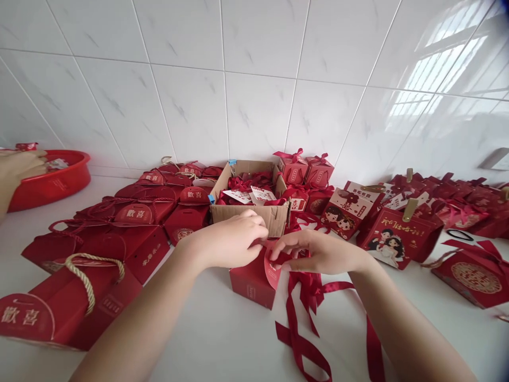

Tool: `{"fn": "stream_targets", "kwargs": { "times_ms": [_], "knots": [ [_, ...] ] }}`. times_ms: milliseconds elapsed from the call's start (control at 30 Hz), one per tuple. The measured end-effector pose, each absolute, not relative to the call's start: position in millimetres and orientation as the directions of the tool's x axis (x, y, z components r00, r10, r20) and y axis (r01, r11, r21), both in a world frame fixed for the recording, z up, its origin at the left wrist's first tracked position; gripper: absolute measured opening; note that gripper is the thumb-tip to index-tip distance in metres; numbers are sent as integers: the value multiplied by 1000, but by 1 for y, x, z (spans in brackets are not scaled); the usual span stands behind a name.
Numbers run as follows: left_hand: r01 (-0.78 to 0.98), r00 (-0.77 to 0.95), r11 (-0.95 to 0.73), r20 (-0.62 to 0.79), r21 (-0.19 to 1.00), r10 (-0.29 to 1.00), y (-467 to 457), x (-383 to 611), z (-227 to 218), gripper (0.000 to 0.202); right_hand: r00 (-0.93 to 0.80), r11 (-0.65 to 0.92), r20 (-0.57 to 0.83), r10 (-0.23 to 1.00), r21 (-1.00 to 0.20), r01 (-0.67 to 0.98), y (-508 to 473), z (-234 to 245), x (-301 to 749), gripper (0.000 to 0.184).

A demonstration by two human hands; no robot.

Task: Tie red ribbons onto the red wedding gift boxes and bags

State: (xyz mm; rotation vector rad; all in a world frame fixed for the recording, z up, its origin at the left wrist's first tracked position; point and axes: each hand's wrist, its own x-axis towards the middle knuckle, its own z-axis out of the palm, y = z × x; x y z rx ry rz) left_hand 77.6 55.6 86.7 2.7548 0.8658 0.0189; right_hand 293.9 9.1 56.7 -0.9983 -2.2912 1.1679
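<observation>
A small red gift box point(251, 282) stands on the white surface in front of me, its rounded flap point(272, 271) hanging open. My left hand point(230, 240) is curled over the box's top with the fingers pinched together. My right hand point(316, 252) meets it from the right, fingers pinching at the flap and the dark red ribbon point(306, 297). Loose ribbon tails trail from the box toward me across the surface.
A cardboard carton point(274, 216) of ribbons and tags sits just behind. Red handled gift bags point(127, 239) crowd the left, more red boxes point(397, 233) the right. At far left another person's hand point(18, 167) reaches to a red basin point(59, 183). A tiled wall rises behind.
</observation>
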Motion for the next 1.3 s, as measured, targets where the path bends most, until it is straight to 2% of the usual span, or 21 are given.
{"fn": "stream_targets", "kwargs": {
  "times_ms": [133, 200, 267, 333, 400, 500, 633, 700, 800, 867, 933, 1000, 1133, 1300],
  "knots": [
    [510, 840, -809, 33, 290, 542, 51, 78, 94, 20, -531, 482, 181, 828, -715, 507, 5, 57, 292, 4],
    [469, 840, -824, 128, 319, 527, 46, 79, 98, 20, -422, 485, 287, 860, -719, 498, 3, 57, 289, 11],
    [442, 819, -825, 216, 352, 531, 40, 79, 101, 17, -378, 482, 341, 861, -785, 389, 1, 56, 285, 23],
    [415, 805, -817, 258, 400, 535, 35, 78, 104, 15, -411, 462, 338, 846, -850, 252, 1, 57, 283, 27],
    [393, 807, -809, 258, 436, 531, 34, 75, 106, 15, -426, 444, 329, 843, -872, 205, -1, 58, 282, 20],
    [425, 806, -790, 214, 442, 552, 36, 70, 106, 15, -378, 440, 326, 867, -856, 271, -7, 63, 284, 20],
    [438, 788, -791, 240, 427, 567, 38, 70, 106, 12, -351, 385, 274, 895, -873, 299, -15, 69, 284, 23],
    [438, 783, -788, 248, 433, 571, 37, 71, 108, 14, -360, 386, 267, 894, -867, 315, -16, 71, 284, 18],
    [506, 768, -748, 171, 430, 618, 37, 68, 109, 19, -324, 428, 337, 884, -863, 269, -17, 73, 287, 12],
    [607, 747, -691, 13, 392, 664, 40, 62, 107, 23, -261, 462, 406, 876, -862, 209, -17, 74, 293, 12],
    [710, 698, -632, -184, 311, 692, 46, 57, 103, 24, -182, 501, 473, 862, -848, 171, -19, 76, 299, 9],
    [769, 639, -595, -317, 235, 701, 51, 54, 99, 23, -81, 532, 525, 847, -835, 143, -22, 77, 306, 4],
    [785, 615, -592, -342, 180, 711, 56, 56, 95, 19, 117, 553, 557, 822, -830, 67, -27, 80, 318, 4],
    [746, 665, -640, -260, 185, 700, 56, 66, 96, 14, 359, 762, 693, 625, -642, -87, -31, 92, 332, 5]
  ]
}}
